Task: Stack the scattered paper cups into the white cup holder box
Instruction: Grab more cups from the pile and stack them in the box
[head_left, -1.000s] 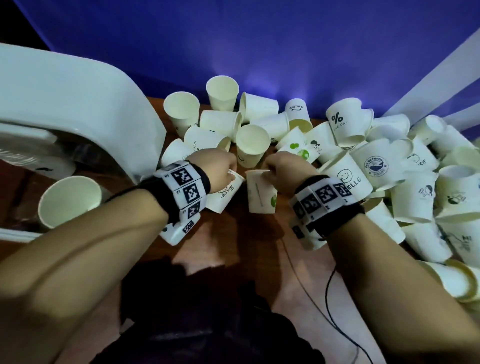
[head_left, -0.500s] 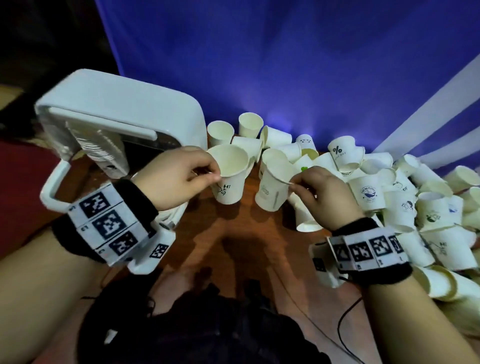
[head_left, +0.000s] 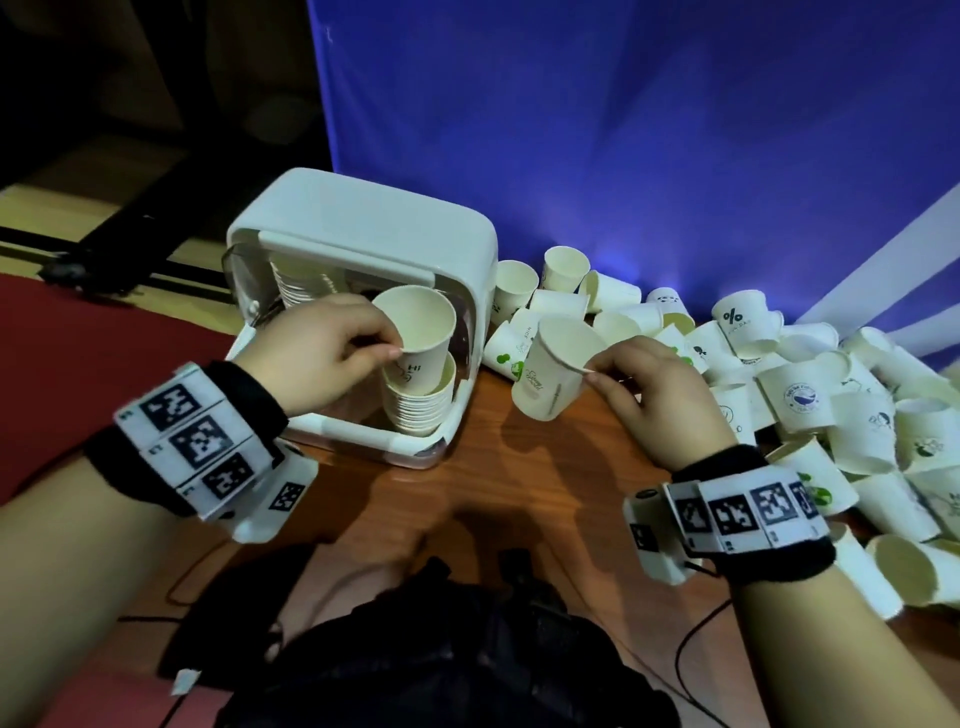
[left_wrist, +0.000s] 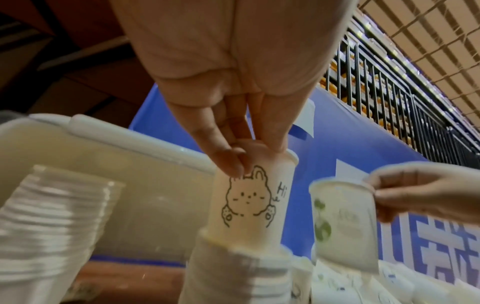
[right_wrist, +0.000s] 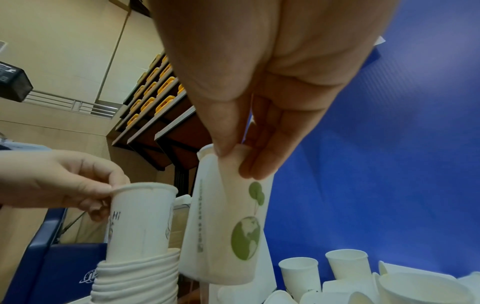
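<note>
Moved since half a second ago: your left hand (head_left: 322, 353) has carried its cup from open air beside the box to the box's front stack, and your right hand (head_left: 654, 395) has trailed after it toward 9 o'clock.

Item 1, left fingers (left_wrist: 228, 162): thumb and forefinger pinch the rim of one rabbit cup (left_wrist: 252, 203), printed "Hi". The cup stands upright with its base set into the mouth of the front stack (head_left: 418, 405), only partly nested.

Item 2, right fingers (right_wrist: 257, 164): thumb and fingers pinch the rim of one globe cup (right_wrist: 228, 226), green print, tilted, held in the air just at 3 o'clock of the box and apart from the rabbit cup.

Item 3, white cup holder box (head_left: 363, 223): one, at 10 o'clock of the table (head_left: 545, 467). Two stacks show inside: the front stack at its 3 o'clock corner, and a rear stack (head_left: 291, 286) at 11 o'clock within it. Cups per stack too tightly nested to count.

Item 4, loose cups (head_left: 857, 415): one heap from 12 to 4 o'clock, some upright, most tipped or lying; several dozen at least, exact count not readable.

Item 5, wrist bands: two, one on each wrist, black with white marker tags.

Item 6, blue backdrop (head_left: 649, 130): one, behind the heap at 12 o'clock.
</note>
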